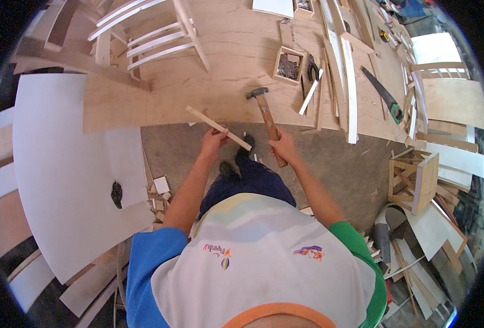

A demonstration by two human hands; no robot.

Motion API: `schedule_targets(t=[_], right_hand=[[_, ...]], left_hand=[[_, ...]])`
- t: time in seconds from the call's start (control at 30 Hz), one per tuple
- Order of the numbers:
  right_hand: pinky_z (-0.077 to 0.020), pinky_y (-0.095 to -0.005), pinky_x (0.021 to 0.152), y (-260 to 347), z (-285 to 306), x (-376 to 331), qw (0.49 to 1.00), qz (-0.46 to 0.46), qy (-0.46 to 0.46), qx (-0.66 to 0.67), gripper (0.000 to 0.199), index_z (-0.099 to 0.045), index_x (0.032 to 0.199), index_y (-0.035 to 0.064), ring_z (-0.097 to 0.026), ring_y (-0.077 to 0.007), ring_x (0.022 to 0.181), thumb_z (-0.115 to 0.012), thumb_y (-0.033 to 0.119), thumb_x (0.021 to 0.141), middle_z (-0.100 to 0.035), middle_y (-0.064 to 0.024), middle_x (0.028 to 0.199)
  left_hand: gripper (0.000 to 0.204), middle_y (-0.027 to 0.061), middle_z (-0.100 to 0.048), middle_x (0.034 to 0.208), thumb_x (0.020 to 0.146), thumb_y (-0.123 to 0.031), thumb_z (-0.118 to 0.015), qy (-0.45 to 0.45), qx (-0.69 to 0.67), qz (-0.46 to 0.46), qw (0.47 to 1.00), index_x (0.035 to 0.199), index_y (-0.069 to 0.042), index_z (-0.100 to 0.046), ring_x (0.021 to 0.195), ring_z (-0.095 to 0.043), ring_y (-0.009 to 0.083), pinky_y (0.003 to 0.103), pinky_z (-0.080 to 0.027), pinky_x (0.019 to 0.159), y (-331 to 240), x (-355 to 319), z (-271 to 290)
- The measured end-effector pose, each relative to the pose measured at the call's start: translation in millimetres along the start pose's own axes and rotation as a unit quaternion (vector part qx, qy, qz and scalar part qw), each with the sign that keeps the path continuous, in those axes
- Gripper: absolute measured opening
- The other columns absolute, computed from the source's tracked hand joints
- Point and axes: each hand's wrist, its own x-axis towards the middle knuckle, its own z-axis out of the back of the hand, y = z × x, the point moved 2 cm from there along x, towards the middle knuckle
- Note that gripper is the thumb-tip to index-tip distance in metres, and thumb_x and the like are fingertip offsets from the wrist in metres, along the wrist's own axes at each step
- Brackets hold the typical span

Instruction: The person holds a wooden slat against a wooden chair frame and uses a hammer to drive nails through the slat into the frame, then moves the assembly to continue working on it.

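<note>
A thin wooden strip [218, 128] is gripped near its lower end by the left hand [213, 143], the fingers closed round it, so that most of its length slants up and away to the left over the edge of a large plywood sheet [225, 60]. A hammer [266, 117] is held in the right hand [283, 146], which is wrapped firmly round the lower part of the wooden handle, with the metal head raised over the sheet's near edge. Both hands are kept close together above the bare concrete floor [329, 164], just in front of the person's dark trousers and shoes. Judged from this, the strip is being brought to the work with the hammer at the ready; it would be best laid flat and steadied before any blow is struck, with the fingers kept well back from the spot to be hit. A small wooden box of nails [289, 65] lies on the sheet beyond the hammer head, with pliers [313, 66] just beside it and a handsaw [383, 94] further right. A white slatted frame [154, 35] stands at the far left of the sheet, and a small wooden stool [414, 180] lies near to the right.
</note>
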Motion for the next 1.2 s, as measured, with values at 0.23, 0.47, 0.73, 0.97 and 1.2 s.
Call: schedule_targets(t=[0.23,0.47,0.73,0.97,1.2], right_hand=[[-0.0495,-0.0322,0.053,18.5,38.2,56.7,0.993,0.079,0.042,-0.08,0.056,-0.052,0.126,0.0054,-0.058,-0.0177,0.055,-0.063,0.01,0.071,-0.061,-0.0115,0.071],[-0.0484,-0.0429,0.08,-12.0,70.4,102.2,0.959,0.133,-0.012,-0.248,0.06,-0.052,0.126,0.0039,-0.061,-0.0377,0.09,-0.063,0.017,0.069,-0.063,-0.0243,0.096],[-0.043,-0.0448,0.093,-39.3,57.9,124.0,0.958,0.167,-0.06,-0.226,0.051,-0.051,0.126,0.0029,-0.052,-0.042,0.107,-0.058,0.008,0.076,-0.056,-0.0245,0.111],[-0.0415,-0.0447,0.096,-21.6,38.8,112.2,0.961,0.149,-0.156,-0.174,0.042,-0.056,0.117,0.0045,-0.051,-0.0391,0.109,-0.064,0.011,0.076,-0.056,-0.0211,0.113],[-0.053,-0.0344,0.071,-3.1,62.4,135.4,0.973,0.107,-0.193,-0.066,0.034,-0.06,0.113,0.0036,-0.065,-0.0259,0.079,-0.065,0.006,0.079,-0.065,-0.0155,0.088]], left_hand=[[0.028,0.0072,-0.06,0.1,0.088,-0.01,-0.064,-0.015,-0.123,-0.036,0.992,0.113,-0.003,-0.053,0.092,-0.06,0.0194,0.032,-0.052,0.081,-7.5,61.8,-19.3],[0.029,0.0118,-0.055,0.11,0.093,-0.006,-0.054,-0.1,-0.145,-0.046,0.983,0.119,0.0,-0.044,0.092,-0.06,0.0224,0.034,-0.055,0.083,-11.7,85.8,-30.8],[0.035,0.0136,-0.052,0.111,0.093,-0.003,-0.05,-0.192,-0.097,-0.059,0.975,0.125,-0.003,-0.035,0.086,-0.061,0.022,0.033,-0.055,0.078,-37.2,75.2,-38.6],[0.034,0.0108,-0.054,0.103,0.087,-0.007,-0.059,-0.17,0.143,-0.144,0.964,0.117,-0.001,-0.045,0.087,-0.057,0.0179,0.029,-0.049,0.071,-38.6,61.9,-56.3],[0.021,0.0082,-0.059,0.092,0.086,-0.006,-0.06,-0.031,0.249,-0.225,0.941,0.105,-0.001,-0.054,0.081,-0.058,0.0157,0.029,-0.049,0.072,-36.5,101.7,-113.6]])
